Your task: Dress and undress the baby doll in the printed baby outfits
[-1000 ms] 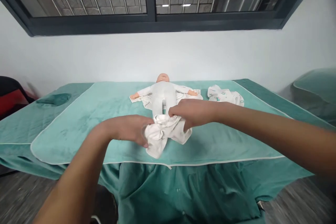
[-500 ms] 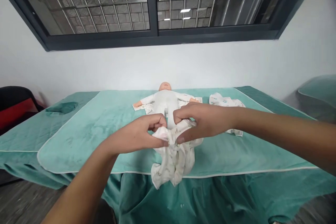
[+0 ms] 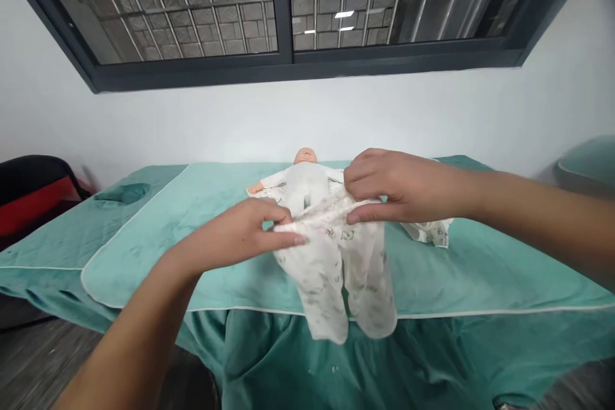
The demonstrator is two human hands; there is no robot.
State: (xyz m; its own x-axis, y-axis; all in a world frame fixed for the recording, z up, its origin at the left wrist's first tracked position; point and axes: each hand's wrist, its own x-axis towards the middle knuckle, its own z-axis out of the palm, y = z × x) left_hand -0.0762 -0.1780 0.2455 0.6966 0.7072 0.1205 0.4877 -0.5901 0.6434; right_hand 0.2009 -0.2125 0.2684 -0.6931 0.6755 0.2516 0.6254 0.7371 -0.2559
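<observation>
A pair of white printed baby pants [image 3: 327, 275] hangs between my hands, legs down over the front edge of the bed. My left hand [image 3: 245, 234] is closed on the left end of the waistband. On the other end, my right hand [image 3: 391, 186] pinches the waistband, held a little higher, so the pants tilt. Behind them a baby doll [image 3: 307, 179] lies on its back, head toward the wall, arms spread. The pants and my hands hide its legs and one of its hands. Some white cloth shows beneath the doll.
A light green mat [image 3: 154, 237] covers the middle of the bed, over a darker green cover [image 3: 269, 359]. Another white printed garment [image 3: 430, 232] lies to the right, partly behind my right arm. A black and red object [image 3: 38, 202] stands at the left. The wall and barred window [image 3: 283, 70] rise behind.
My hands have moved apart and the right one has risen. The bunched pants have spread out, with both legs now hanging separately. The view has shifted slightly.
</observation>
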